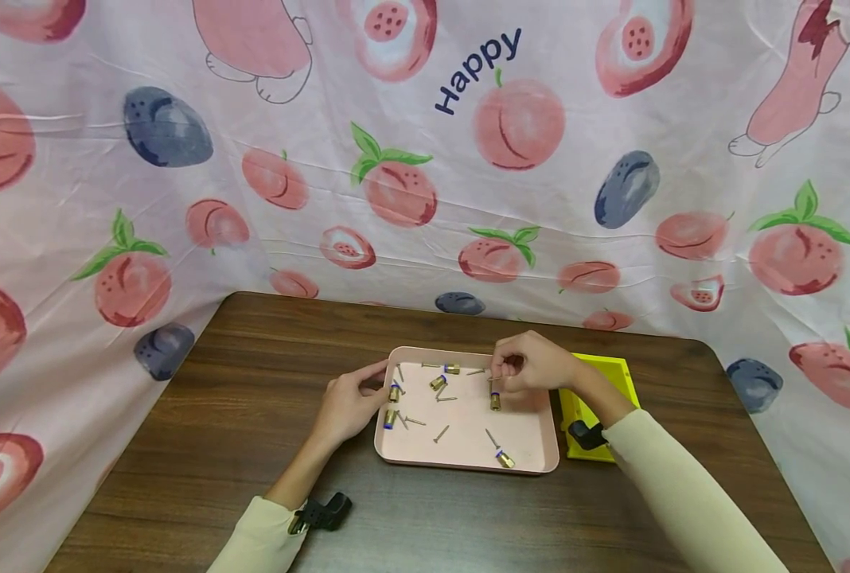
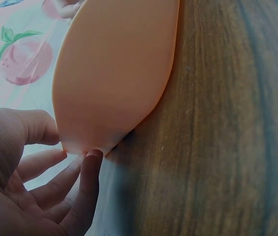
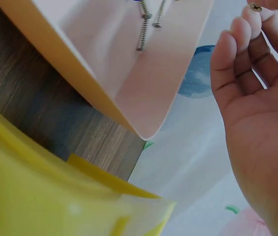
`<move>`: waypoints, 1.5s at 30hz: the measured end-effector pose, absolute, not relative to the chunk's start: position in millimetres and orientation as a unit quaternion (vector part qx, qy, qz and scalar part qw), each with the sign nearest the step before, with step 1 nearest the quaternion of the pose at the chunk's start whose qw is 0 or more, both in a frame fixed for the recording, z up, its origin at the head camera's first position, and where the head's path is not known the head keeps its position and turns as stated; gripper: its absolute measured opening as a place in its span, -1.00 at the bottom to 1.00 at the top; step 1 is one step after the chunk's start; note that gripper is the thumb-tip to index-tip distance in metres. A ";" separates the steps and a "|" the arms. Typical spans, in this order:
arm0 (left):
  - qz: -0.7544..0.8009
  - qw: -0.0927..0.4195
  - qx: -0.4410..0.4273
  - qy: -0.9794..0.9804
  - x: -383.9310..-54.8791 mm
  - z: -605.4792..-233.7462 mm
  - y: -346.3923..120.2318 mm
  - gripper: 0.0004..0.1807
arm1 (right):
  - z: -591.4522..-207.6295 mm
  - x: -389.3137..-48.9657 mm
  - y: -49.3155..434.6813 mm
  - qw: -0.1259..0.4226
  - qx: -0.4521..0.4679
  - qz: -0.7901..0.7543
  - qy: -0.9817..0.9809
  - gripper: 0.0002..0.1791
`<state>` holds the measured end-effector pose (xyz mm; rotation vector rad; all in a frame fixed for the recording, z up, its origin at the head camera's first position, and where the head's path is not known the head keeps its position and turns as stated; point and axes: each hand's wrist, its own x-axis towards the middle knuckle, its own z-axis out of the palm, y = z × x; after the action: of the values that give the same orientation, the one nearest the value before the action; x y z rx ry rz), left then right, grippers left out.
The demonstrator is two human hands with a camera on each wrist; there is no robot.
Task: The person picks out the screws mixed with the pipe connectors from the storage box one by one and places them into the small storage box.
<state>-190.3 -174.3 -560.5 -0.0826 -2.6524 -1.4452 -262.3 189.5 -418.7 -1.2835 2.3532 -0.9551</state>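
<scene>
A shallow pink tray (image 1: 461,430) lies on the table, with loose screws (image 1: 442,434) and several brass fittings with blue collars (image 1: 504,458) scattered inside. My left hand (image 1: 349,406) holds the tray's left end, thumb at the rim and fingertips against the outer wall, as the left wrist view also shows. Over the tray's far right part, my right hand (image 1: 536,362) pinches a screw (image 3: 256,7) between its fingertips; only the cross-slotted head shows in the right wrist view. Just below those fingers stands another brass fitting (image 1: 495,401) in the tray.
Close to the tray's right side is a yellow plastic bin (image 1: 614,370), partly covered by my right forearm. The brown wooden table (image 1: 289,342) ends at a fruit-print cloth (image 1: 411,263) hung behind and at the sides.
</scene>
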 end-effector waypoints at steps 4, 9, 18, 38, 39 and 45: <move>-0.484 0.057 -0.024 -0.873 -190.3 -560.9 -174.6 -0.47 | -416.4 -259.2 192.8 0.133 -0.436 -0.352 0.818 -0.87; -0.483 0.067 -0.035 -0.872 -178.4 -534.7 -169.3 -0.49 | -415.9 -253.7 196.8 0.112 -0.418 -0.371 0.822 -0.87; -0.497 0.054 -0.026 -0.866 -162.4 -499.3 -160.5 -0.50 | -419.9 -244.1 204.3 0.061 -0.388 -0.391 0.832 -0.79; -0.494 0.051 -0.023 -0.867 -161.1 -493.8 -157.9 -0.50 | -417.3 -239.1 250.2 0.024 -0.373 -0.403 0.836 -0.79; -0.497 0.047 -0.020 -0.866 -159.3 -488.8 -156.6 -0.50 | -418.0 -239.4 253.3 0.023 -0.372 -0.400 0.838 -0.80; -0.505 0.063 -0.037 -0.860 -165.2 -502.7 -160.6 -0.51 | -418.3 -238.9 270.8 0.023 -0.362 -0.384 0.849 -0.81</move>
<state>-165.2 -160.6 -502.7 -0.1128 -2.5975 -1.5258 -238.9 270.8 -418.3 -1.1201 2.6295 -1.1882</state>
